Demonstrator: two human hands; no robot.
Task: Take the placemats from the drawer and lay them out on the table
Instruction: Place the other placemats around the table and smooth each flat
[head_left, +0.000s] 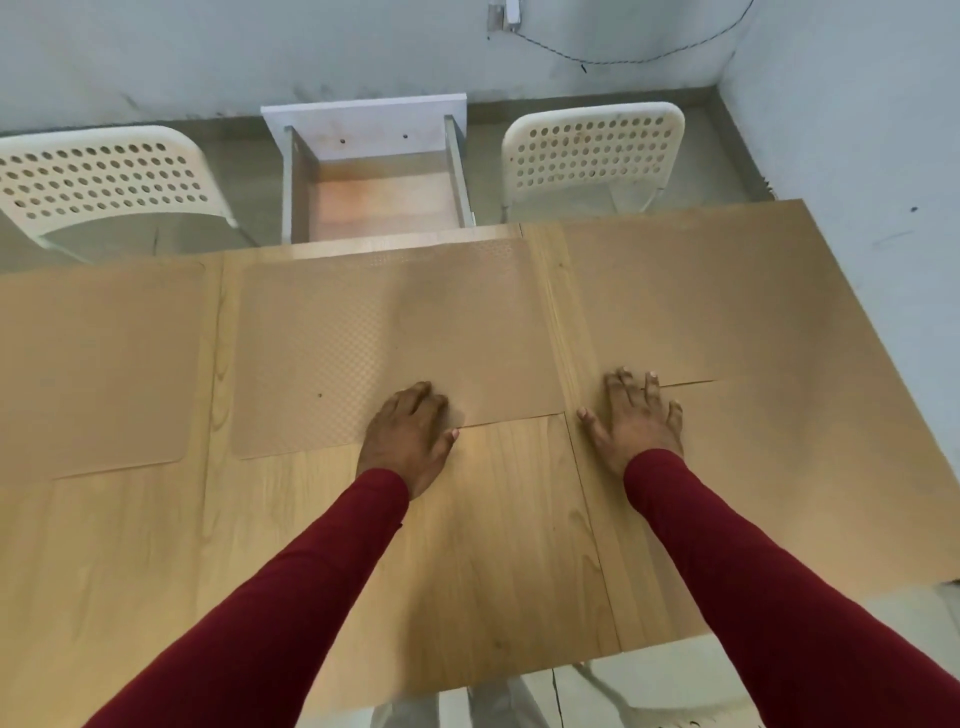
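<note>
On the desk (467, 545), both hands are lying flat and holding nothing: the left hand (410, 436) is pressing the middle mat (384, 343), the right hand (636, 415) the mat at three o'clock (753, 322). A third mat (98, 364) is lying at nine o'clock. The drawer (382, 200) at twelve o'clock is standing open, looking bare, so I'd judge laying-out is finishing; squaring the edges comes next.

Matt textured mat (374, 332), wood-grain table (291, 545)

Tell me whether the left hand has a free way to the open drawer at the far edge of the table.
Probably yes. The left hand rests flat on the near edge of the middle placemat, holding nothing, and only that flat mat lies between it and the open drawer. It would be a long stretch across the table, though.
</note>
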